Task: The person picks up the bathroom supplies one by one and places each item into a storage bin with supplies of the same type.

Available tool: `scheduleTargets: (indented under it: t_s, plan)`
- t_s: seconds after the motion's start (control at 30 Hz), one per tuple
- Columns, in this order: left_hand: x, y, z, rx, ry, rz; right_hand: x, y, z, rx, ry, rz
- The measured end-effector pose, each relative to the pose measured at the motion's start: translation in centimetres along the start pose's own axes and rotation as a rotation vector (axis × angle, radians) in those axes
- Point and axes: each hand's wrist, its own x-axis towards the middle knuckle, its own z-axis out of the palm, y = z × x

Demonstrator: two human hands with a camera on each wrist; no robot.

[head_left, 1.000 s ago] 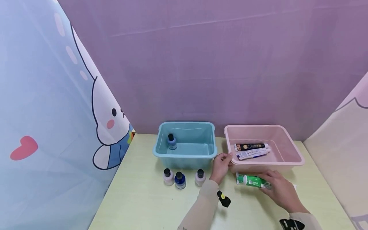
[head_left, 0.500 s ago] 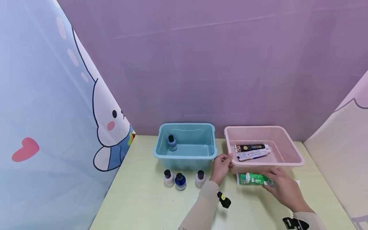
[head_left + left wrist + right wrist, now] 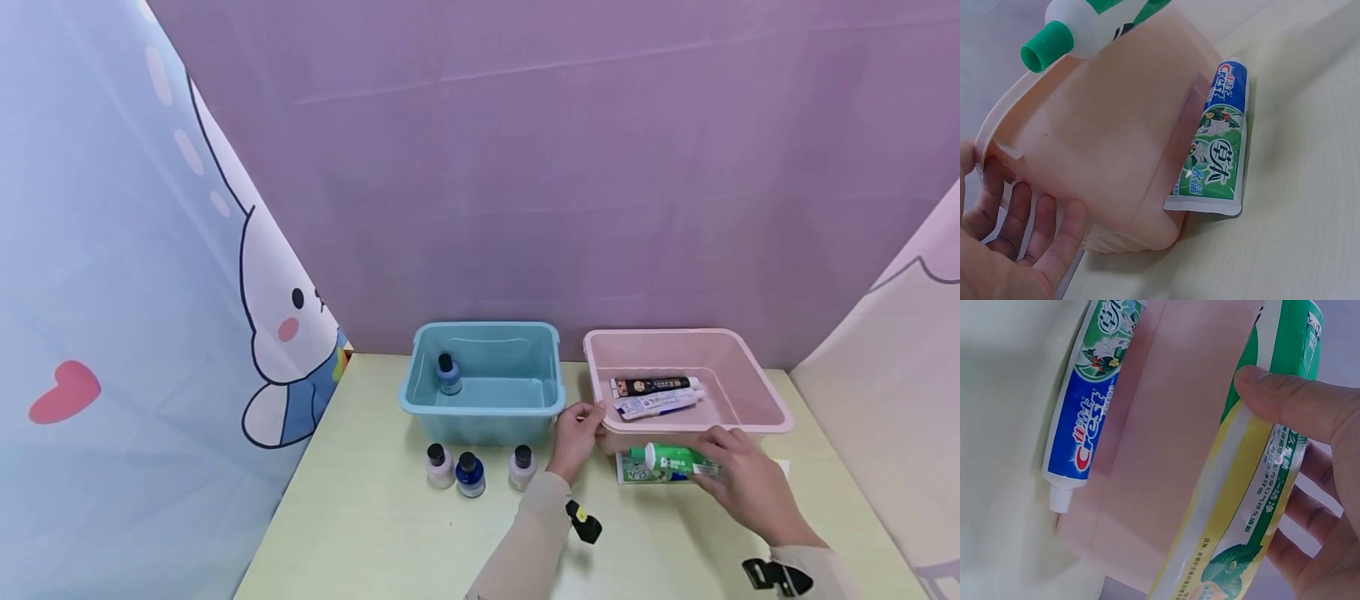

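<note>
My right hand [image 3: 746, 492] holds a green toothpaste tube [image 3: 675, 460] just in front of the pink bin [image 3: 693, 427], thumb on one face and fingers behind. Its green cap points left. Below it, a blue and green Crest toothpaste tube [image 3: 1216, 137] lies on the table along the bin's front. With my left hand [image 3: 573, 442] I grip the bin's front left corner, fingers under the rim against the outer wall. Inside that bin rest a black toothpaste tube [image 3: 652, 385] and a white toothpaste tube [image 3: 660, 403], side by side.
Left of the pink bin stands a teal bin [image 3: 483, 410] with a lilac bottle [image 3: 449, 377] in it. Two pale bottles [image 3: 440, 471] and a dark blue bottle [image 3: 470, 478] stand before it. A purple cloth [image 3: 525, 183] hangs behind the table.
My right hand has raised the green tube slightly and shifted right, so more of the Crest tube beneath shows. My left hand stays at the bin's corner.
</note>
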Motion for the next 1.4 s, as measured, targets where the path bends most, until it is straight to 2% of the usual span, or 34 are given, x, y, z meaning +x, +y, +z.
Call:
scheduleTargets:
  t_s: [0.37, 0.97, 1.4]
  plan:
    - [0.0, -0.1, 0.0, -0.004, -0.002, -0.012, 0.8, 0.3, -0.7, -0.006, -0.032, 0.005]
    - [-0.1, 0.1, -0.2, 0.031, -0.017, -0.013, 2.8, 0.7, -1.6, -0.006, -0.026, -0.035]
    - [-0.1, 0.0, -0.2, 0.005, -0.015, -0.019, 4.2, 0.8, -1.8, 0.0, -0.042, -0.062]
